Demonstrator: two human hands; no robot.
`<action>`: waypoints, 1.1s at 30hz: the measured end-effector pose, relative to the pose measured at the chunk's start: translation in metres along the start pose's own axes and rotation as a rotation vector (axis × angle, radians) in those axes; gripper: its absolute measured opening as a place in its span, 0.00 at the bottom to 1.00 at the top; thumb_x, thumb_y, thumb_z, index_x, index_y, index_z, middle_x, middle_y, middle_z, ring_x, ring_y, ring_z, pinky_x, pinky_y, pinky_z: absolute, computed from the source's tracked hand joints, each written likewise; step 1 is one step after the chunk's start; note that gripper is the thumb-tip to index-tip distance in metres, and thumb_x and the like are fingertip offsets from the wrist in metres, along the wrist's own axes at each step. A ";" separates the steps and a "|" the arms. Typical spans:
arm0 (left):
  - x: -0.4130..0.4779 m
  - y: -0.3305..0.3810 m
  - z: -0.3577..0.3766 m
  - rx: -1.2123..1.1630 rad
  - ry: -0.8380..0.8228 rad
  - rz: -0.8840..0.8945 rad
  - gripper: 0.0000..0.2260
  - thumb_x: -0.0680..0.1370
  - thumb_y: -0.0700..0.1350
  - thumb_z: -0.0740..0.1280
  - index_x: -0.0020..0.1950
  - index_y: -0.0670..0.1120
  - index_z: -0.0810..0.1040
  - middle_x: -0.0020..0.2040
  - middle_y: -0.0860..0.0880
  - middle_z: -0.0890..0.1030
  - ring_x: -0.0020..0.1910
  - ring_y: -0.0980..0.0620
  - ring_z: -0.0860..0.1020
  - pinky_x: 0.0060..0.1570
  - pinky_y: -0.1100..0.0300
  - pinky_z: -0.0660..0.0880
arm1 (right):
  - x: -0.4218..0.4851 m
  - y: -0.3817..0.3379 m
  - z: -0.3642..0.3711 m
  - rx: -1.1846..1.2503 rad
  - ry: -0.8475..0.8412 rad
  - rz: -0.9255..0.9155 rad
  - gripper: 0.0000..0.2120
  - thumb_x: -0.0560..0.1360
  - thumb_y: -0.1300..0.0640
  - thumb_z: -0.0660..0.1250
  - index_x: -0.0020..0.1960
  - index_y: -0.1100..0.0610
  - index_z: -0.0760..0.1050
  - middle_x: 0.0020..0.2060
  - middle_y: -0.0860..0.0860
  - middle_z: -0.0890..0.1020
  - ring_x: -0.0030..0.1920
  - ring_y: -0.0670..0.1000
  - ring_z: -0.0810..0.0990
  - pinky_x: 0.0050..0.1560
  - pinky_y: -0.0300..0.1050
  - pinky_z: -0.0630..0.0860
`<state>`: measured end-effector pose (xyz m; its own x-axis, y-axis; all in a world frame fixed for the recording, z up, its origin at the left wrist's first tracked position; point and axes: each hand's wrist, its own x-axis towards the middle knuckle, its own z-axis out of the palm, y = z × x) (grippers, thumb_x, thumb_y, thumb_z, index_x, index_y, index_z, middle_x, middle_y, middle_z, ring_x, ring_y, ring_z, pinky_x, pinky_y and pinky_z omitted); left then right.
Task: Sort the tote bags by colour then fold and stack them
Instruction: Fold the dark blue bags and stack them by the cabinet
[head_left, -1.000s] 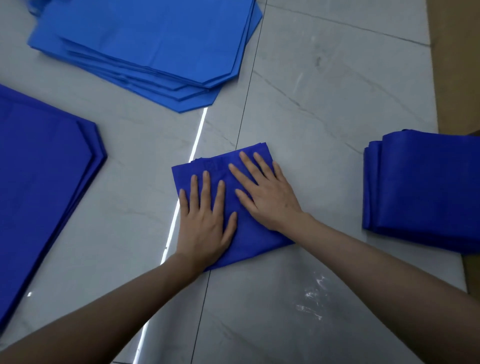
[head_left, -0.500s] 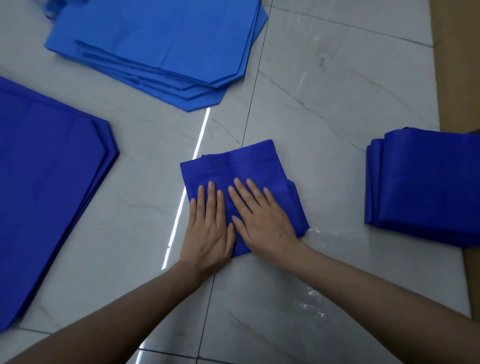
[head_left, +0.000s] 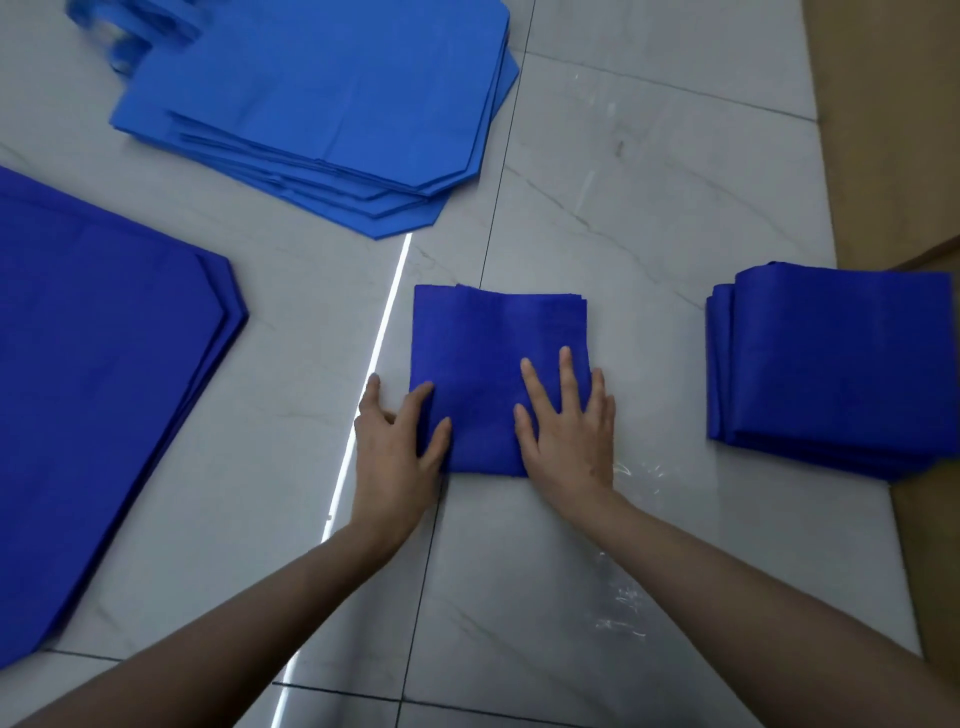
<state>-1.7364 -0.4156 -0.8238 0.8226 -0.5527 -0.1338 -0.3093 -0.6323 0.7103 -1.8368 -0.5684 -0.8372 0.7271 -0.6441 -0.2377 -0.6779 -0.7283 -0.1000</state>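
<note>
A folded dark blue tote bag (head_left: 498, 374) lies at the middle of the frame on the pale marbled floor (head_left: 649, 197). The left hand (head_left: 397, 447) sits at its lower left corner, thumb and forefinger on the cloth and the other fingers off its left edge on the tile. The right hand (head_left: 569, 421) lies flat, fingers spread, on the bag's lower right part. Neither hand is clenched; both press down, released and open. The bag is a neat near-square with layered edges showing along its top. Right of it, apart, stands a stack of folded dark blue bags (head_left: 836, 364). Unfolded dark blue bags (head_left: 98, 384) lie at the left, lighter blue bags (head_left: 322, 104) at the upper left.
</note>
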 end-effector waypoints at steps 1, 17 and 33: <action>0.004 0.004 -0.005 -0.126 -0.011 -0.046 0.18 0.78 0.48 0.65 0.67 0.50 0.70 0.69 0.45 0.62 0.61 0.49 0.69 0.60 0.65 0.67 | -0.003 -0.002 -0.001 0.035 0.014 0.034 0.30 0.76 0.38 0.35 0.77 0.41 0.46 0.77 0.50 0.44 0.75 0.63 0.46 0.73 0.57 0.50; 0.058 0.103 -0.029 -0.670 -0.340 0.174 0.22 0.77 0.38 0.66 0.67 0.56 0.71 0.67 0.54 0.71 0.63 0.57 0.72 0.50 0.71 0.75 | -0.006 0.045 -0.094 1.268 0.188 0.353 0.32 0.76 0.51 0.67 0.75 0.44 0.55 0.73 0.46 0.62 0.71 0.48 0.63 0.70 0.47 0.64; 0.040 0.259 0.162 0.212 -0.409 0.450 0.30 0.78 0.56 0.61 0.76 0.53 0.52 0.66 0.44 0.68 0.64 0.44 0.66 0.61 0.53 0.64 | -0.017 0.262 -0.128 -0.081 0.363 0.519 0.24 0.80 0.49 0.58 0.74 0.53 0.60 0.70 0.57 0.63 0.60 0.58 0.71 0.57 0.52 0.69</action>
<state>-1.8611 -0.6893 -0.7574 0.3548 -0.9248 -0.1371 -0.7036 -0.3607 0.6122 -2.0127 -0.7788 -0.7356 0.3063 -0.9458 0.1080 -0.9518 -0.3063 0.0171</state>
